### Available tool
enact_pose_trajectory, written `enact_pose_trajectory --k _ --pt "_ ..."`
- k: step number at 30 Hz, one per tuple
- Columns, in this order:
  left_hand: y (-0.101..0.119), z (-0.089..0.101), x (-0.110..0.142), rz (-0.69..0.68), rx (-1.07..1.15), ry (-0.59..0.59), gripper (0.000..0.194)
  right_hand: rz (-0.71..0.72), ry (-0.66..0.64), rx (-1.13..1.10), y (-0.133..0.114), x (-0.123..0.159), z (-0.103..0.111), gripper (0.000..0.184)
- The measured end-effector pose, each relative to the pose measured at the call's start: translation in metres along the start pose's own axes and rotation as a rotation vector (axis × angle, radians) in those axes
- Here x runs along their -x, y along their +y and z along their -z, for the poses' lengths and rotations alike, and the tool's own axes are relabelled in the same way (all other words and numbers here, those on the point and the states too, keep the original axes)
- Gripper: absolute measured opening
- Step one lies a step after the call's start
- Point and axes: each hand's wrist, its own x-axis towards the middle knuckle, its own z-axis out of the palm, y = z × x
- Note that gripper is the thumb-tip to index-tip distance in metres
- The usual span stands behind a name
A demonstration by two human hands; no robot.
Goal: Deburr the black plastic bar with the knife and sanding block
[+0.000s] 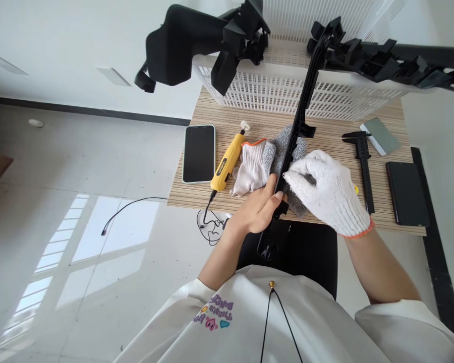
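A long, narrow black plastic strip (pixel 301 108) with clips along it slants from near my lap up toward the white basket. My bare left hand (pixel 258 207) is wrapped round its lower part, thumb on top. My right hand (pixel 320 184) wears a white knitted glove with an orange cuff. Its thumb and fingertips are pinched together against the strip, just above my left hand; anything between them is too small or hidden to name. Beneath the strip lies a grey cloth (pixel 283 143), with a loose white glove (pixel 251 169) beside it.
A yellow rotary tool (pixel 228 162) lies left of the glove, its cord hanging over the edge. Farther left is a phone (pixel 199 154). At right are a caliper (pixel 363 169), a grey-green block (pixel 382 136) and a dark phone (pixel 407 193). Black parts (pixel 189 45) overhang the basket (pixel 257 91).
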Motion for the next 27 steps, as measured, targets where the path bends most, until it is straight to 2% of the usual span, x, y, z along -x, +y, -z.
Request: enact_pose_trajectory --k 5,11,15,22,27 --pt "-0.002 0.0 0.0 -0.004 -0.019 0.025 0.054 0.071 0.105 0.268 -0.006 0.007 -0.009 0.032" --pt "0.005 0.003 0.002 0.091 -0.077 -0.024 0.056 0.128 0.205 0.335 0.0 0.008 -0.021 0.032" --pt "0.005 0.004 0.002 0.118 -0.082 -0.036 0.054 0.162 0.196 0.358 0.001 0.008 -0.019 0.03" --pt "0.001 0.003 0.002 0.094 -0.006 -0.009 0.049 0.142 0.169 0.37 0.002 0.006 -0.018 0.03" --pt "0.0 0.001 0.004 0.056 0.094 -0.001 0.048 0.005 0.223 0.365 0.009 0.002 -0.01 0.025"
